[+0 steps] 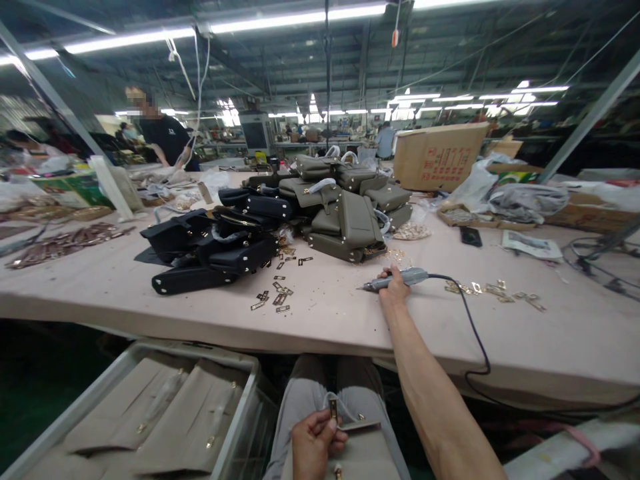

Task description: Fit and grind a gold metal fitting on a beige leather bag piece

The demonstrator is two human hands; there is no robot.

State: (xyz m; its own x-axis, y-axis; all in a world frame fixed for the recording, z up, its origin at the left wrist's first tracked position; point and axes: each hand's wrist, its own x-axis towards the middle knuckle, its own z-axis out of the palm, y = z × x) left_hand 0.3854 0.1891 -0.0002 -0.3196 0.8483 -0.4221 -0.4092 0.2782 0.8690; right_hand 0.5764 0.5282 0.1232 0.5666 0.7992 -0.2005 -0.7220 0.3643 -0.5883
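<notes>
Here the electric screwdriver [397,279], stiff and light, is gripped mid-barrel by the right hand [395,288] nr the surface's [330,313] front edge; a small metal clasp [334,412] is pinched in the left hand's [315,440] closed fingers.

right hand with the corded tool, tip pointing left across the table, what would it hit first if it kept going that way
Probably the loose gold metal plates scattered on the table, left of the tool in the right hand. Bare tabletop lies between them. Beyond sit the black bags. Depth is unclear, so the tip might pass just behind the plates.

Right arm outstretched, right hand [395,288] fingers closed, left hand [314,441] low, fingers pinched
</notes>
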